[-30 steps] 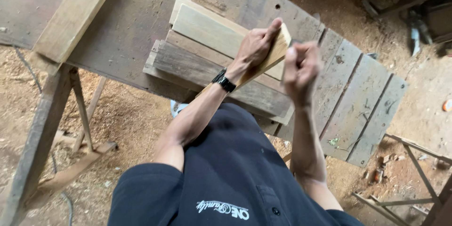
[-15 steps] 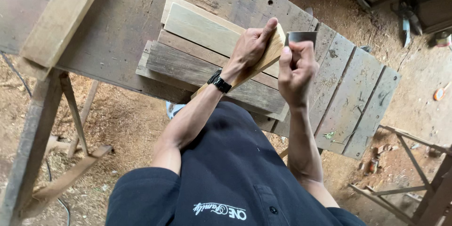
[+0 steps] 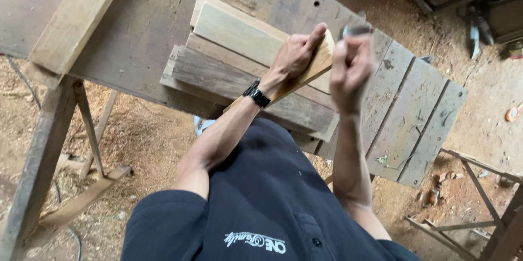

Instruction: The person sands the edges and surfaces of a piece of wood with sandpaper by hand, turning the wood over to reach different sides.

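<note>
My left hand (image 3: pixel 294 57), with a black watch on the wrist, grips a pale narrow wood piece (image 3: pixel 320 60) and holds it tilted over a stack of boards (image 3: pixel 234 59) on the workbench (image 3: pixel 136 27). Just to its right, my right hand (image 3: pixel 348 70) is closed around a small dark tool (image 3: pixel 357 31) at the far end of the wood piece. That hand and the tool are blurred, so I cannot tell what kind of tool it is. My black shirt fills the bottom of the view.
A long light plank (image 3: pixel 76 16) lies across the bench at upper left. A grey slatted panel (image 3: pixel 414 108) extends to the right. Wooden trestle legs (image 3: pixel 38 157) stand on the sawdust floor. A metal frame (image 3: pixel 479 185) is at lower right and an orange object (image 3: pixel 512 113) at far right.
My right hand has shifted up along the end of the wood piece and is now blurred. My left hand keeps its grip on the piece.
</note>
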